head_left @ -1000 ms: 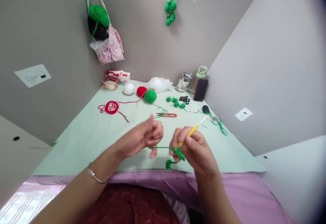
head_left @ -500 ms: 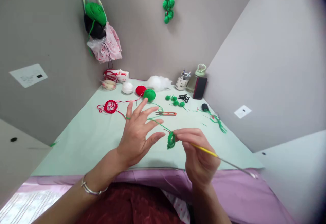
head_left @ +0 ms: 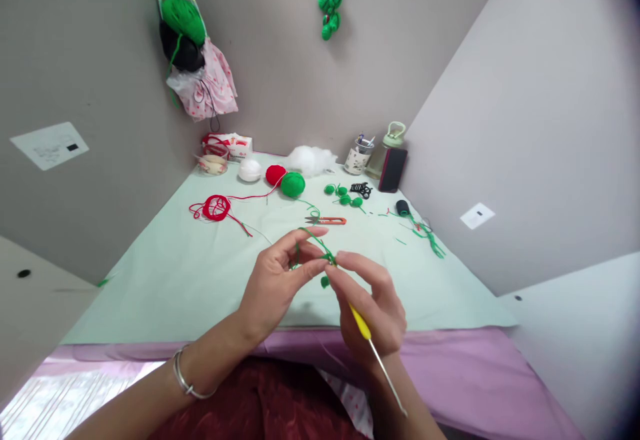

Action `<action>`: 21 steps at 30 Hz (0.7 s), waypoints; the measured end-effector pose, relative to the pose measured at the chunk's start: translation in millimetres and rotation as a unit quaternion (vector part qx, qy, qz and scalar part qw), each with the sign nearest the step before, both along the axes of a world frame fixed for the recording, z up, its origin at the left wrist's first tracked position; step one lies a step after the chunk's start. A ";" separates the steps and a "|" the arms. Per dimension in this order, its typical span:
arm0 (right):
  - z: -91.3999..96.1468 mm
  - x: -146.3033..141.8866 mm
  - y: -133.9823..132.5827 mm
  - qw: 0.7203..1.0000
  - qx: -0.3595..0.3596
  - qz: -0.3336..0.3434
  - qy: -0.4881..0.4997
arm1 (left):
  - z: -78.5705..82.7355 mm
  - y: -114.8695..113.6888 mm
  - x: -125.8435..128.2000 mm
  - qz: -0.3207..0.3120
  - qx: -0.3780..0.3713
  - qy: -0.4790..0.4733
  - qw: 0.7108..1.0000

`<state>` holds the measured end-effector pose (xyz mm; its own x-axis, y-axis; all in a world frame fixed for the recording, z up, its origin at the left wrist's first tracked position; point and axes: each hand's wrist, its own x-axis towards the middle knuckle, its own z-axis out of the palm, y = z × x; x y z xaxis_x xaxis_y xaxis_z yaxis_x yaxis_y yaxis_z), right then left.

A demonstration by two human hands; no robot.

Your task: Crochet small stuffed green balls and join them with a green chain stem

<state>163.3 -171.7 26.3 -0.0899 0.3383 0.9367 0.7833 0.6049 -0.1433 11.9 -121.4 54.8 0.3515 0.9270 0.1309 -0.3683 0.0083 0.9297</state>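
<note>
My right hand (head_left: pixel 373 300) is closed around a crochet hook (head_left: pixel 360 322) with a yellow grip and a thin metal shaft pointing down to the right. Thumb and fingers of my left hand (head_left: pixel 280 277) pinch a small green crochet piece (head_left: pixel 326 281), mostly hidden by the fingers. Green yarn (head_left: pixel 314 235) loops over the raised left index finger and runs down to the piece. Both sets of fingertips meet there, so the hook's tip is hard to make out. Beyond the hands lies a green yarn ball (head_left: pixel 293 185).
Orange thread snips (head_left: pixel 327 221) lie just past my hands. A red yarn coil (head_left: pixel 217 208) is on the left, beside a red ball (head_left: pixel 275 175) and a white ball (head_left: pixel 249 171). Small green crochet pieces (head_left: pixel 344 195), a phone (head_left: pixel 393 170) and a bottle (head_left: pixel 384 153) stand toward the back right.
My left hand has gone from spread fingers to a pinch on the green piece. My right hand has moved left to meet it, and the hook's rear end has swung downward.
</note>
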 end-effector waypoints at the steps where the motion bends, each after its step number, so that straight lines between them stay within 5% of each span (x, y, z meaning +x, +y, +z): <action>1: -1.1 -0.3 0.2 1.000 0.019 -0.015 -0.009 | 0.7 0.0 0.4 -0.010 -0.024 -0.015 1.000; 5: -3.2 -2.3 2.6 0.999 0.051 -0.005 -0.001 | 4.0 -1.7 0.0 -0.115 -0.144 -0.070 0.980; 9: -0.2 0.6 3.7 0.990 -0.012 0.091 0.107 | 5.1 -1.1 -1.1 -0.158 -0.185 -0.093 0.965; 21: 11.8 5.9 -4.9 0.874 -0.175 0.202 0.406 | 1.8 5.5 -12.8 -0.043 0.056 0.059 0.996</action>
<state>169.1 -176.6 38.1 0.3776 0.7116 0.5924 0.0702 0.6160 -0.7846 -0.9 -115.8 56.6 0.4477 0.8748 0.1850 -0.2588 -0.0713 0.9633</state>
